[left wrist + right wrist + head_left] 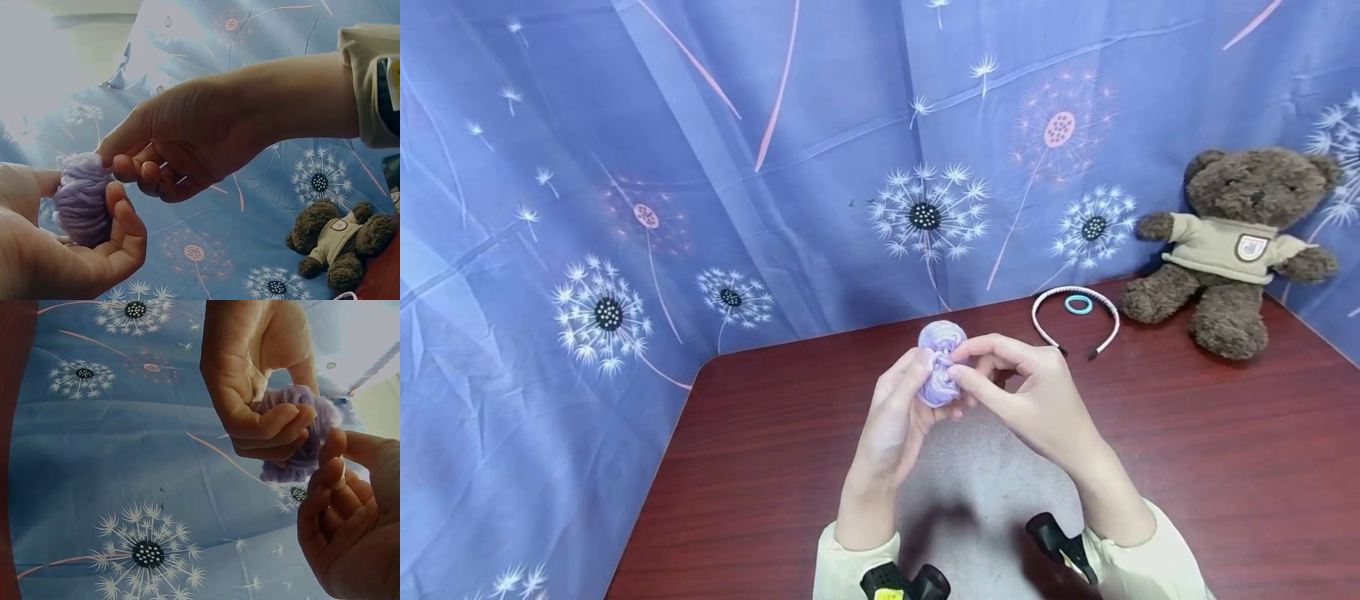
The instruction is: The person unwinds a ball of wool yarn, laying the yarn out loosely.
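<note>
A small bundle of lilac yarn [942, 336], narrowed in the middle, is held up above the table between two hands. The left hand [891, 417] grips it, its thumb on the near side and its fingers curled behind. In the left wrist view, wound strands of the yarn [82, 209] show between thumb and fingers. From the right, the right hand [1037, 400] pinches at the bundle's middle with thumb and index finger. The right wrist view has the right hand's [350, 519] fingertips against the yarn's [297, 397] edge; the exact strand between them is hidden.
A white headband [1037, 310] lies at the back right, a turquoise ring [1078, 311] inside its curve. Beside it a brown teddy bear [1221, 250] in a beige top sits against the blue dandelion curtain [820, 217]. The reddish-brown table [760, 467] has a grey patch below the hands.
</note>
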`<state>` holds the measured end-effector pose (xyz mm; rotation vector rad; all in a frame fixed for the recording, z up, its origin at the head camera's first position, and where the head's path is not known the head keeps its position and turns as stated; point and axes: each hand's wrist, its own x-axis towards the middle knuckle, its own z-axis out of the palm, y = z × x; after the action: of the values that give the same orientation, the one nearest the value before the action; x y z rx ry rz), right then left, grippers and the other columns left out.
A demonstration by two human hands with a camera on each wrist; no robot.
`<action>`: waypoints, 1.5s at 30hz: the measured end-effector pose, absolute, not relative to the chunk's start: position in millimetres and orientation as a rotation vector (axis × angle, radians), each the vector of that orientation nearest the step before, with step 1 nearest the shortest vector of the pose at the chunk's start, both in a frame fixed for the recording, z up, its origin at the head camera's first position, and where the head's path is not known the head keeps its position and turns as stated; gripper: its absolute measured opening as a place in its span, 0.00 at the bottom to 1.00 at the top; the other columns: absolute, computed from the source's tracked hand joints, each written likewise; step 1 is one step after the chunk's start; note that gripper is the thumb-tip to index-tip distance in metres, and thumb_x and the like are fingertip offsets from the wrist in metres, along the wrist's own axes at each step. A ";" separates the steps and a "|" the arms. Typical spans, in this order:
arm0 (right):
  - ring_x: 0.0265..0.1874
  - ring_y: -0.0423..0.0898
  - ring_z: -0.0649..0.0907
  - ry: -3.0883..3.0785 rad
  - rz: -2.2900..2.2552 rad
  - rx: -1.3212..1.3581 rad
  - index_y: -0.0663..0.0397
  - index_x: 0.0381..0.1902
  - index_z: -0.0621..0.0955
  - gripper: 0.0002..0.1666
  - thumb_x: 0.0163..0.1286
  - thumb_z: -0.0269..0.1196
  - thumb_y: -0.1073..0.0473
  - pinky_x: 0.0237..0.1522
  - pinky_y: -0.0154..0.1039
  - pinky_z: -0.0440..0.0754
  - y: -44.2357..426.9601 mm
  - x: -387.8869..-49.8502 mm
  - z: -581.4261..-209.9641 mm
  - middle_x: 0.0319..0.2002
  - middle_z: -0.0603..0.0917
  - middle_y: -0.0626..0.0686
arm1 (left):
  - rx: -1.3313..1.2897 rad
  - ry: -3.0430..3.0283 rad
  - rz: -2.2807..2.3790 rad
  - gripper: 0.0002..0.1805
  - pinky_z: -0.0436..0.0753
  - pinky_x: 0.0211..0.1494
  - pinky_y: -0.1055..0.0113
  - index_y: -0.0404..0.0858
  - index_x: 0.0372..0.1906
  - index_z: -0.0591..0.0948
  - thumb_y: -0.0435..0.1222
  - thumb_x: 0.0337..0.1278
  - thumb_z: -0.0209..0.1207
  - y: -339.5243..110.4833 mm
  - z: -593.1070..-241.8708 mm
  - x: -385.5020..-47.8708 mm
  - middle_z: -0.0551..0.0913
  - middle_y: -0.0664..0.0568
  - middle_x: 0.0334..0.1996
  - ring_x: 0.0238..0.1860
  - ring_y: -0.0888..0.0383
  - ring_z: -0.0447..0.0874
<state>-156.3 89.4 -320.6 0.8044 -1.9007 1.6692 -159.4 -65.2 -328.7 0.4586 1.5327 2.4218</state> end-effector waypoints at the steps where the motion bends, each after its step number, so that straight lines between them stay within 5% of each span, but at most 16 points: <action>1: 0.16 0.33 0.75 -1.905 1.672 0.784 0.61 0.35 0.83 0.11 0.56 0.65 0.78 0.19 0.28 0.73 89.6 -156.3 -320.6 0.15 0.77 0.49 | 0.466 1.542 2.411 0.15 0.79 0.32 0.74 0.36 0.52 0.73 0.37 0.73 0.41 -64.6 -328.5 -158.7 0.84 0.59 0.30 0.30 0.64 0.82; 10: 0.17 0.36 0.75 -1.957 1.856 0.673 0.62 0.33 0.81 0.05 0.62 0.61 0.73 0.19 0.33 0.71 95.1 -156.1 -319.2 0.15 0.75 0.40 | 0.530 1.623 2.349 0.18 0.79 0.35 0.71 0.30 0.58 0.69 0.32 0.66 0.49 -59.4 -325.9 -152.0 0.83 0.60 0.33 0.34 0.64 0.80; 20: 0.19 0.39 0.79 -1.836 2.114 0.886 0.57 0.40 0.82 0.10 0.67 0.58 0.73 0.22 0.32 0.81 102.5 -156.0 -317.6 0.18 0.77 0.44 | 0.782 1.464 2.335 0.13 0.76 0.31 0.76 0.33 0.51 0.72 0.30 0.68 0.41 -65.9 -325.0 -152.7 0.83 0.55 0.32 0.32 0.65 0.78; 31: 0.18 0.36 0.79 -1.807 1.859 1.060 0.69 0.42 0.75 0.16 0.57 0.61 0.82 0.23 0.32 0.76 105.9 -152.3 -316.6 0.16 0.78 0.51 | 1.030 1.166 2.250 0.18 0.75 0.38 0.73 0.37 0.56 0.71 0.35 0.67 0.38 -70.9 -324.9 -153.6 0.81 0.56 0.36 0.31 0.64 0.77; 38: 0.15 0.32 0.75 -1.887 1.625 1.018 0.59 0.36 0.77 0.18 0.51 0.66 0.80 0.16 0.26 0.66 101.4 -156.2 -319.6 0.16 0.80 0.44 | 0.996 1.096 2.297 0.15 0.73 0.36 0.71 0.38 0.50 0.69 0.39 0.64 0.40 -71.2 -327.1 -154.3 0.77 0.57 0.31 0.27 0.62 0.73; 45: 0.15 0.31 0.74 -1.808 1.583 1.011 0.60 0.37 0.79 0.15 0.53 0.67 0.78 0.20 0.26 0.70 97.7 -157.3 -321.2 0.14 0.75 0.45 | 1.012 1.120 2.271 0.16 0.70 0.34 0.71 0.39 0.48 0.70 0.44 0.64 0.40 -70.1 -328.3 -155.5 0.75 0.59 0.29 0.25 0.62 0.69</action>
<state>-157.3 97.7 -321.2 1.0112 -1.8077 1.5830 -155.5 -70.1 -328.3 1.0124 1.1198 2.2711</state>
